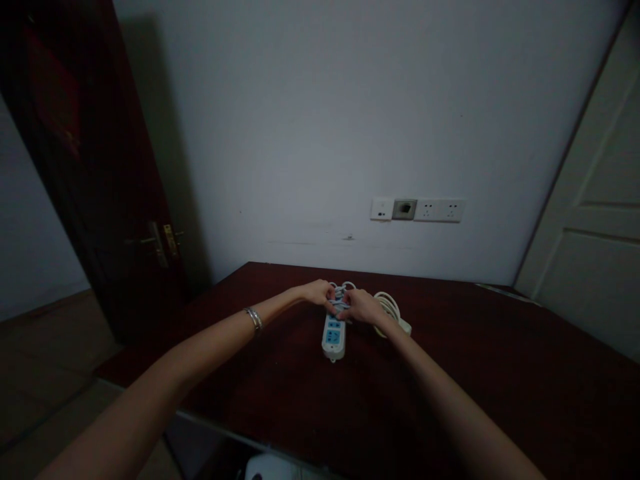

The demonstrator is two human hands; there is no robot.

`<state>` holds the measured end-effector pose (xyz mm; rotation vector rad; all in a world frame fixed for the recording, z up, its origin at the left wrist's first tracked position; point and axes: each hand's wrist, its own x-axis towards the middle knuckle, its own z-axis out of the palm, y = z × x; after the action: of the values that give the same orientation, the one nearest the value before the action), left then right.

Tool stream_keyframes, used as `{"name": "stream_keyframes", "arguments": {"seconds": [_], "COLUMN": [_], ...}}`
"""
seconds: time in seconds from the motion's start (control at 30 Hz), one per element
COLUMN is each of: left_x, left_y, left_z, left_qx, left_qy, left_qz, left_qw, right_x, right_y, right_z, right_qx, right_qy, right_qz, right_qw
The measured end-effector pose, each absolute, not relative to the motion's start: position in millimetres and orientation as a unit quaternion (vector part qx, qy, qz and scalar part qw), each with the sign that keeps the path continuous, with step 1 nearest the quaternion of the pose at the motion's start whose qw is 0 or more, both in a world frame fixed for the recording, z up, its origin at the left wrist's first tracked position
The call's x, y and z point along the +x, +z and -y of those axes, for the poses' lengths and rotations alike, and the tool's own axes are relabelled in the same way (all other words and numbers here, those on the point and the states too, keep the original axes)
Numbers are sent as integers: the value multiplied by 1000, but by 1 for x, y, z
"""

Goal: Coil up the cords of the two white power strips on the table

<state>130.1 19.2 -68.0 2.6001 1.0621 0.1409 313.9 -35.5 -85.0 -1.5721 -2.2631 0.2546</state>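
Observation:
A white power strip (333, 339) with blue socket faces lies lengthwise on the dark red table. Its white cord (340, 303) is bunched in loops over the strip's far half. From the left, my left hand (320, 293) has its fingers closed on the cord. Opposite it, my right hand (361, 307) pinches the cord between thumb and fingers. Only a small gap separates the two hands above the strip. Just right of my right hand lies a coiled cream cable (391, 303), partly hidden behind my wrist, with a pale block beside it.
The dark red table (280, 387) reaches to the wall. Wall sockets (434, 210) sit above its back edge. At the left stands a dark door (100, 200) with a metal handle; a pale door (595, 220) is at the right. A white object (273, 467) shows below the front edge.

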Motion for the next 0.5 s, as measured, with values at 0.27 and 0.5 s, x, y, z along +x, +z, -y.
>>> {"name": "stream_keyframes", "arguments": {"seconds": [0.27, 0.5], "left_x": [131, 133], "left_y": [-70, -71], "left_z": [-25, -1], "left_qx": [905, 912], "left_qy": [53, 86], "left_qz": [-383, -383], "left_qw": [179, 121], "right_x": [311, 311], "right_y": [-75, -76], "right_z": [40, 53], "right_qx": [-574, -573], "right_qy": [34, -14], "right_qz": [807, 808], "right_qw": [138, 135]}}
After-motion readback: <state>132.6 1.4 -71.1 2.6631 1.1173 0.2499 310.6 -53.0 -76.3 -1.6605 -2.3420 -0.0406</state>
